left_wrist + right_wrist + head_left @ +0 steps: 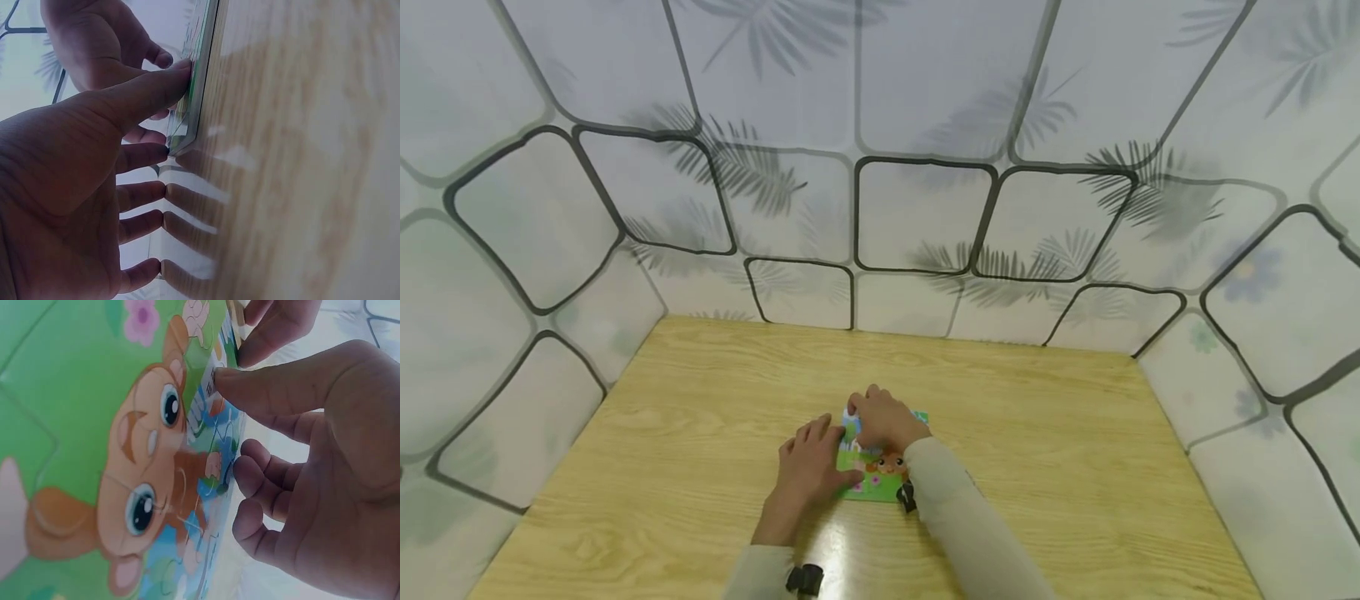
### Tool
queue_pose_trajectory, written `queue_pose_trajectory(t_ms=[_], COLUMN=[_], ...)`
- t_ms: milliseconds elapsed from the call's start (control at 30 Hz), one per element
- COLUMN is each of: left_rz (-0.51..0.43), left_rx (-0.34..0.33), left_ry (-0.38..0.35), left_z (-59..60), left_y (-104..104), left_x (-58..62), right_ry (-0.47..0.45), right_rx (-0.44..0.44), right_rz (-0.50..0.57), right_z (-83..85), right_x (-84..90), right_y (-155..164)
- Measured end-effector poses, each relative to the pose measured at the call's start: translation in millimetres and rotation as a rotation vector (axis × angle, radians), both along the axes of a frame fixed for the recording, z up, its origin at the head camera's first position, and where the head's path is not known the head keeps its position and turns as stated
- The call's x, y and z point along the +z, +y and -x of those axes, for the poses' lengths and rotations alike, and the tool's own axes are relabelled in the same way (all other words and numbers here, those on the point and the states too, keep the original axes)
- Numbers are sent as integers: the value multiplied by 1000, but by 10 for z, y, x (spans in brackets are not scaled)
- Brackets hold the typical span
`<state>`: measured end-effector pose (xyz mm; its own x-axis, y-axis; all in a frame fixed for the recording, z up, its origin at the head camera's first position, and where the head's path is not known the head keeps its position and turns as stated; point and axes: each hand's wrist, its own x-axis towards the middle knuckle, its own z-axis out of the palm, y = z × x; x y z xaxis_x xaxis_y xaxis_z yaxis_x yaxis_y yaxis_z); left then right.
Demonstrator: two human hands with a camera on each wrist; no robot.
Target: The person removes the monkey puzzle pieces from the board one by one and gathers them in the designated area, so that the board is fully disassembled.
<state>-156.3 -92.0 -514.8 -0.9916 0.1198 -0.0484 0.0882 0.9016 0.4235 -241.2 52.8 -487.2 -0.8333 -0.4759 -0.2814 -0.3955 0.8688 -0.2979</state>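
A green picture puzzle (pixel 880 482) with a brown cartoon animal (pixel 144 469) lies flat on the wooden table (pixel 1075 467). My left hand (pixel 808 468) lies flat on the table at the puzzle's left side. Its fingers are straight, and in the left wrist view the left thumb (pixel 156 87) presses against the puzzle's edge (pixel 195 94). My right hand (pixel 883 421) rests over the puzzle's far part. The right thumb (pixel 250 384) presses down on a piece, and its bent fingers (pixel 250 472) touch the puzzle's far edge.
Patterned white panels (pixel 917 217) with black lines and leaf prints wall the table in at the back and on both sides. Bare wood stretches left and right of the puzzle. Black wrist-camera mounts (pixel 805 578) sit on both sleeves.
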Motion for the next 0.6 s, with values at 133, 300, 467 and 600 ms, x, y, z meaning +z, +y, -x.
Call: queue_pose_trajectory(t_ms=[133, 300, 467, 600], left_rz=[-3, 8, 10, 7], left_rx=[0, -6, -6, -6], left_ry=[4, 1, -11, -18], left_z=[0, 7, 10, 12], left_y=[-5, 6, 9, 4], left_x=[-1, 9, 23, 19], right_ry=[-7, -14, -26, 2], right_rx=[13, 18, 0, 8], right_rz=[9, 67, 96, 106], right_z=[33, 43, 31, 12], right_x=[-13, -31, -49, -65], right_y=[-10, 34, 61, 80])
